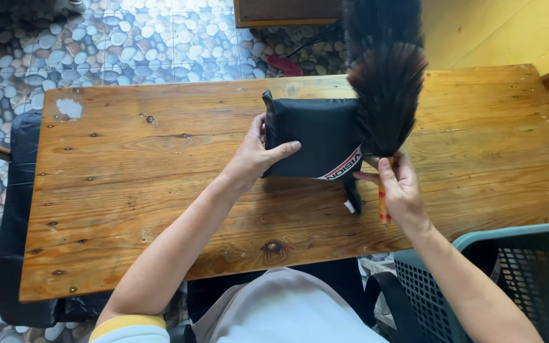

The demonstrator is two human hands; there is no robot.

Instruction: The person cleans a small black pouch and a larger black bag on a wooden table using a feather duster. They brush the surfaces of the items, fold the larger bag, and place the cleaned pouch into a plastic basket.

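A black fabric pouch [312,136] with a red and white strip along its near edge is lifted a little above the wooden table [160,184]. My left hand [255,155] grips the pouch's left side, thumb across its front. My right hand [398,187] holds a feather duster [386,95] by its orange handle, with the dark brown feathers pointing away from me and resting against the pouch's right side. A short black strap with a white tag hangs below the pouch.
A teal plastic basket [516,279] stands at the lower right beside the table. A dark cushioned seat [17,209] lies under the table's left end. The floor has a pebble pattern [128,44]. A yellow wall rises at the upper right.
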